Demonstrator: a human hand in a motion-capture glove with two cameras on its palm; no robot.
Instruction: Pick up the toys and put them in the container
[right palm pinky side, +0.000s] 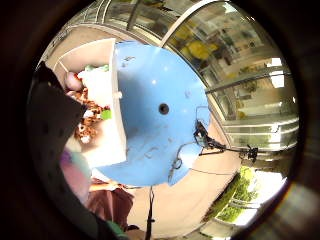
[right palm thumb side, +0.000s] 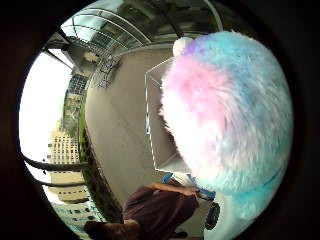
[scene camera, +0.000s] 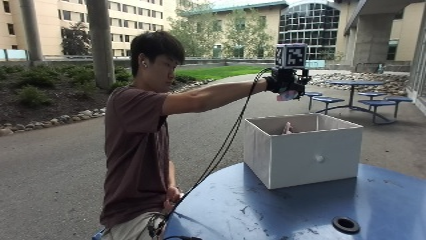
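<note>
Round and blue, the metal table (scene camera: 279, 210) with a dark centre hole carries a white, open-topped square fabric container (scene camera: 303, 155) that bears no readable writing. Inside it lie small toys (right palm pinky side: 92, 112), brown, white and green. Above its opening, the black-gloved right hand (scene camera: 285, 84) has its fingers curled around a fluffy pink-and-blue plush toy (right palm thumb side: 225, 110).

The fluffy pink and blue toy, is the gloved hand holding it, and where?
Yes. The gloved right hand grips the fluffy pink and blue plush toy above the white container. Which part of the toy it grips cannot be told.
</note>
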